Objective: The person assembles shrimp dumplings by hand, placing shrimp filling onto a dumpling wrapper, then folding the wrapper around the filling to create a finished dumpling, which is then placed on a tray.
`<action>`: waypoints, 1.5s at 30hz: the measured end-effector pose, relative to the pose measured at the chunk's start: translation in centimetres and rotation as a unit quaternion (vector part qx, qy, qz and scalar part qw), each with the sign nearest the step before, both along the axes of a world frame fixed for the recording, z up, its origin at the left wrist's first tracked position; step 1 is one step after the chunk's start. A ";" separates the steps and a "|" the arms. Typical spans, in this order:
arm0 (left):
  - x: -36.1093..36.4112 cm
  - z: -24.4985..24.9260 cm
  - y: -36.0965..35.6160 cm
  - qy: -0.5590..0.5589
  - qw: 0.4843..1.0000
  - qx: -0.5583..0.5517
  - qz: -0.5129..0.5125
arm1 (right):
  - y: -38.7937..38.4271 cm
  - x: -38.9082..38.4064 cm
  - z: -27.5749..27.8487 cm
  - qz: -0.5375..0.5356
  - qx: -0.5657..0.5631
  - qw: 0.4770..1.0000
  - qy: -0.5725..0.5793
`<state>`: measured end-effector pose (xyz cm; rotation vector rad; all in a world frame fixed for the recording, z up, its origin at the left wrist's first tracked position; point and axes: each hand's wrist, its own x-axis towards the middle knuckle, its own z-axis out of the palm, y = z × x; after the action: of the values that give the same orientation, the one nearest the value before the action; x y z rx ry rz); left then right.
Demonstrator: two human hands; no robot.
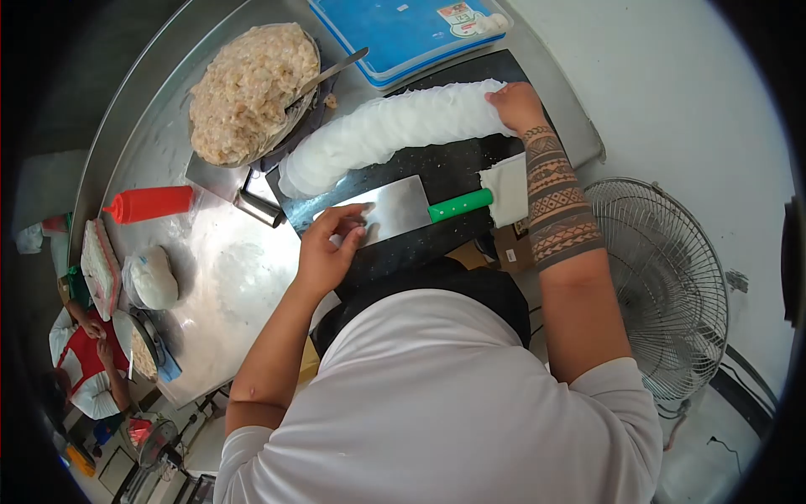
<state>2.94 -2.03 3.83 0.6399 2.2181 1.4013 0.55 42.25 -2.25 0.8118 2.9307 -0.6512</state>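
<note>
A long row of overlapping thin white wrappers lies curved across the black board. My right hand grips the row's right end, thumb on top; its other fingers are mostly hidden. My left hand is at the left end of a cleaver, fingers curled but apart, with a gap between thumb and forefinger. The cleaver lies flat on the board, its green handle pointing right. Beside the handle is a folded whitish cloth.
A heaped bowl of pale minced filling with a metal spatula stands far left. A blue-lidded box is behind the board. A red squeeze bottle and a white bag are leftward. A fan stands right; a person is lower left.
</note>
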 end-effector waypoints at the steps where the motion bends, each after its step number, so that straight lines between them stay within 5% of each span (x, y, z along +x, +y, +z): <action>1: 0.3 -0.3 -0.7 -0.010 1.000 -0.001 0.020 | 0.2 0.4 0.2 -0.018 0.028 0.999 0.002; 6: -0.1 -0.5 -2.5 -0.026 0.998 0.008 0.053 | 1.2 4.3 1.5 -0.174 0.045 0.973 0.145; 10: -0.6 -1.2 -1.6 -0.076 0.993 0.039 0.088 | 2.8 8.2 3.3 -0.243 -0.233 0.889 0.310; 14: -1.1 -1.4 1.3 -0.192 0.965 0.156 0.091 | -3.0 9.7 9.6 -0.206 -0.303 0.856 0.364; 17: -0.7 -1.6 3.9 -0.393 0.859 0.307 0.111 | -11.4 8.9 11.2 -0.025 -0.385 0.869 0.309; 18: -0.7 -1.3 4.1 -0.462 0.816 0.333 0.100 | -15.5 8.3 11.3 0.023 -0.514 0.818 0.259; 20: -0.7 0.0 4.5 -0.541 0.713 0.434 0.104 | -23.5 7.5 12.6 0.135 -0.516 0.835 0.136; 22: -0.9 1.1 3.2 -0.534 0.731 0.400 0.143 | -25.9 5.1 13.6 0.160 -0.501 0.839 0.140; 24: -1.2 2.5 1.8 -0.531 0.743 0.366 0.180 | -26.2 0.5 14.6 0.202 -0.286 0.908 0.231; 26: -1.4 3.9 -0.4 -0.244 0.963 0.082 0.081 | -25.0 -5.7 12.8 0.371 0.029 0.855 0.360; 28: -1.4 3.8 -2.0 -0.150 0.981 0.107 0.065 | -24.5 -10.4 10.8 0.397 0.166 0.854 0.293; 29: -1.9 4.3 -2.7 0.101 0.994 0.018 0.040 | -24.1 -11.9 10.0 0.402 0.165 0.852 0.292; 30: -2.4 4.5 -3.4 0.344 0.936 -0.073 0.013 | -23.8 -13.0 10.0 0.426 0.213 0.854 0.211; 31: -3.1 4.3 -3.9 0.369 0.926 -0.065 0.052 | -23.5 -13.6 9.8 0.446 0.260 0.847 0.128; 32: -3.5 4.0 -4.8 0.367 0.926 -0.064 0.057 | -22.9 -13.7 9.6 0.450 0.261 0.845 0.127; 33: -3.9 3.7 -5.7 0.149 0.974 0.021 0.170 | -22.8 -13.1 10.6 0.446 0.233 0.859 0.094; 34: -4.3 3.3 -6.6 -0.080 0.953 0.106 0.272 | -23.0 -12.5 11.9 0.442 0.205 0.871 0.061; 36: -5.5 4.5 -8.0 -0.242 0.856 0.272 0.367 | -23.5 -11.5 15.8 0.451 0.241 0.856 0.076; 40: -7.0 3.0 -9.1 -0.336 0.792 0.344 0.375 | -23.2 -13.4 17.2 0.434 0.311 0.834 0.140; 45: -8.1 1.2 -8.2 -0.314 0.802 0.317 0.396 | -22.1 -13.7 14.8 0.466 0.285 0.836 0.053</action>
<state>-5.12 -10.20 5.00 -0.6354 1.4482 2.3505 -13.11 20.12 12.53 -0.7206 3.0731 0.2759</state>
